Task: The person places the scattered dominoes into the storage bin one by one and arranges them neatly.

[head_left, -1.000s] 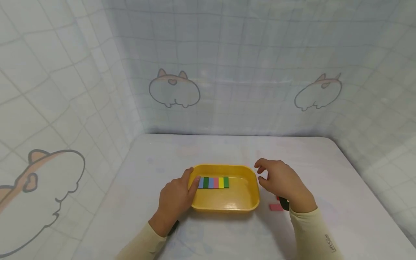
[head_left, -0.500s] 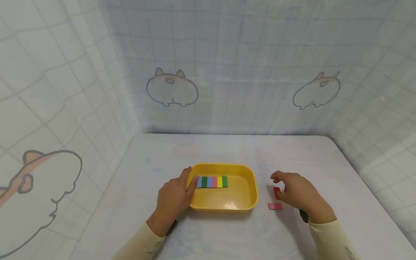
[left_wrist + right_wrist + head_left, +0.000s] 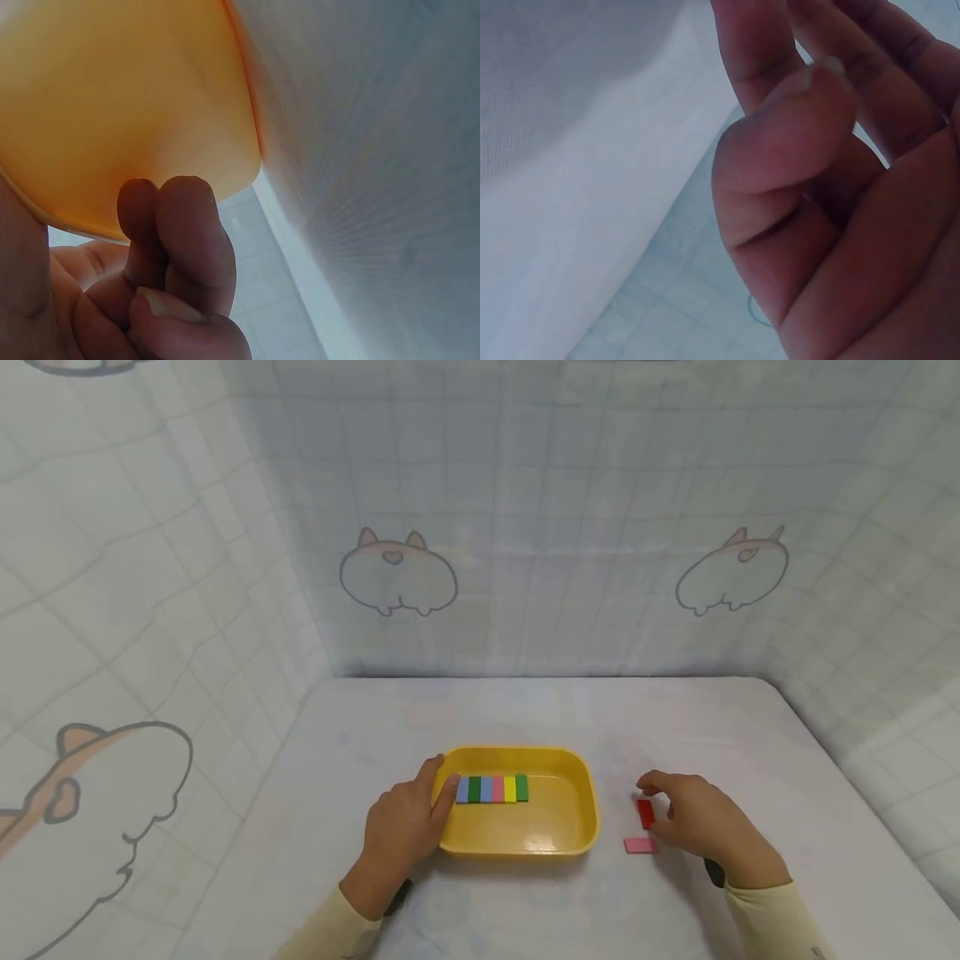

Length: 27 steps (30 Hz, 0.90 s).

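My left hand (image 3: 401, 822) grips the left end of a shallow yellow tray (image 3: 558, 827), thumb over the rim. In the left wrist view, fingers (image 3: 191, 232) curl against the tray's outer wall (image 3: 127, 97). Inside the tray, near its upper left, lies a row of thin tiles (image 3: 498, 789) in blue, green, pink and yellow. The thumb overlaps the row's left end. My right hand (image 3: 697, 818) hovers at a red tile (image 3: 646, 814) right of the tray, thumb and forefinger apart on either side of it. Nothing shows between the fingers in the right wrist view.
A pink tile (image 3: 639, 845) lies just below the red one, close to the right thumb. The white table (image 3: 510, 710) ends at a back wall of grid-patterned cloth (image 3: 562, 568), with similar cloth at both sides.
My right hand has moved from the tray's right rim rightward and down to the red tile, which now shows along with the whole pink one. The left hand keeps its hold.
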Each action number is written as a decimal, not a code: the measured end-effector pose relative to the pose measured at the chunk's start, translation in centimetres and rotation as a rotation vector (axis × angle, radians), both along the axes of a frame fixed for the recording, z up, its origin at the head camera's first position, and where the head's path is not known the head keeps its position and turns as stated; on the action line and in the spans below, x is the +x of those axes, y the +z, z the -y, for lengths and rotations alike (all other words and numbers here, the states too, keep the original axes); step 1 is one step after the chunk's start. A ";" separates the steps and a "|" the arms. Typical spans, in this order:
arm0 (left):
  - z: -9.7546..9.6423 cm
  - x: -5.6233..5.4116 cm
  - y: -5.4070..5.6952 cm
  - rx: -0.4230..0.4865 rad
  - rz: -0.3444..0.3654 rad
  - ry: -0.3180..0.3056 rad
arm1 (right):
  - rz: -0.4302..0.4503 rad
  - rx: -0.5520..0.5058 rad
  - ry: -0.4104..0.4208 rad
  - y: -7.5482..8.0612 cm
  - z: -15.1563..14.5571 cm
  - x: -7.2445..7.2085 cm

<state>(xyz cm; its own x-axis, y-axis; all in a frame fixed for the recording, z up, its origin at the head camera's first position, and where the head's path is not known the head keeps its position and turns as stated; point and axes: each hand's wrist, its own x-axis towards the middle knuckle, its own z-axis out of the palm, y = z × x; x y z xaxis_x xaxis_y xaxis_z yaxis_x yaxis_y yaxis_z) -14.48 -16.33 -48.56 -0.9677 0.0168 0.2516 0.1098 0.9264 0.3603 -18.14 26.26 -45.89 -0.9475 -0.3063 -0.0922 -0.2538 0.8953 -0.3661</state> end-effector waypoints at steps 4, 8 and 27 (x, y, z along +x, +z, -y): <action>0.0 0.1 -0.1 -0.005 -0.023 -0.005 | -0.003 -0.013 -0.005 -0.1 -0.2 0.2; 0.0 0.2 0.0 -0.004 -0.026 -0.004 | -0.009 -0.017 -0.009 -0.3 -0.4 0.3; 0.0 0.1 -0.1 -0.013 -0.021 -0.007 | -0.002 -0.042 -0.020 -1.0 -0.8 0.5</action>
<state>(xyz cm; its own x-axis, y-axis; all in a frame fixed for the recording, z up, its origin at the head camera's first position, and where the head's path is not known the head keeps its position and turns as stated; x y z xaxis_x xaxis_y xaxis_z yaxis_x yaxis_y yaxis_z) -14.35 -16.32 -48.63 -0.9620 0.0271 0.2718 0.1239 0.9300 0.3460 -17.59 27.09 -46.86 -0.9535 -0.2913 -0.0774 -0.2373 0.8839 -0.4030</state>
